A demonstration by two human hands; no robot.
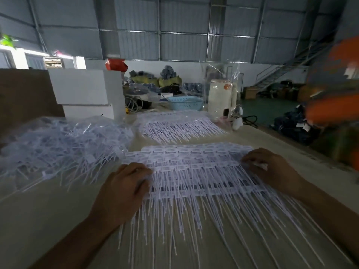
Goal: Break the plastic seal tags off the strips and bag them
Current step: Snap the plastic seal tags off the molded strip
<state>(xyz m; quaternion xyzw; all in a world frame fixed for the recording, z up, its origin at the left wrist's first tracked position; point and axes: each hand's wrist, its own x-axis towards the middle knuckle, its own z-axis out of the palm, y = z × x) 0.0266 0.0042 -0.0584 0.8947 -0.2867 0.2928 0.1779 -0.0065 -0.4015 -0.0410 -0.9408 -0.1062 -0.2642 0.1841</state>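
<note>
I am pressing my left hand [124, 189] and right hand [270, 167], fingers curled, on the ends of the stacked strips [196, 171]; left of the strips, the bag [58, 142] is holding many loose tags; behind them, another stack [178, 127] is waiting; much is remaining, I think.

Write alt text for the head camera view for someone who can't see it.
Two hands, left and right, grip the side edges of a stack of white seal tag strips on a table, tails pointing toward the viewer. A clear bag of loose tags lies to the left; a second stack lies behind.
</note>
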